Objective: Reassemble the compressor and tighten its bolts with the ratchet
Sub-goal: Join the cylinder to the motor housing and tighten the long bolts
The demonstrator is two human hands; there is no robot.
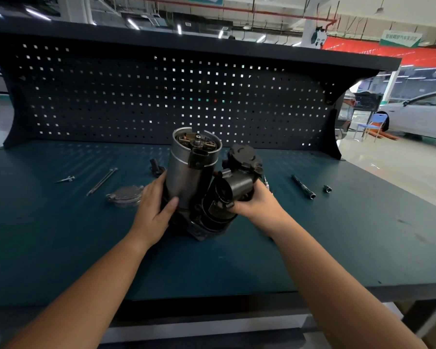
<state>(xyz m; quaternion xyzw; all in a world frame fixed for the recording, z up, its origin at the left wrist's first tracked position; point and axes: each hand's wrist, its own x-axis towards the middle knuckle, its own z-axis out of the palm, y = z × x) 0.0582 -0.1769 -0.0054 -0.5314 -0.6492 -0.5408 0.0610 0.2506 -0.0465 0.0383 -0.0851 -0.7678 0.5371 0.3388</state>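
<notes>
The compressor (190, 172) stands upright in the middle of the bench, a silver motor cylinder with its top end open and a black pump body on its right. My left hand (154, 210) grips the lower part of the silver cylinder. My right hand (256, 202) grips the black pump part low on the right side. A round metal end cover (126, 195) lies on the bench to the left. Two long bolts (102, 181) lie beyond it. The ratchet (303, 186) lies on the right with a small socket (327, 188) beside it.
A short screw (66, 179) rests far left on the dark green bench top (61, 248). A small black part (156, 167) sits behind my left hand. A pegboard back wall (161, 96) closes the rear. A white car (418, 114) stands far right.
</notes>
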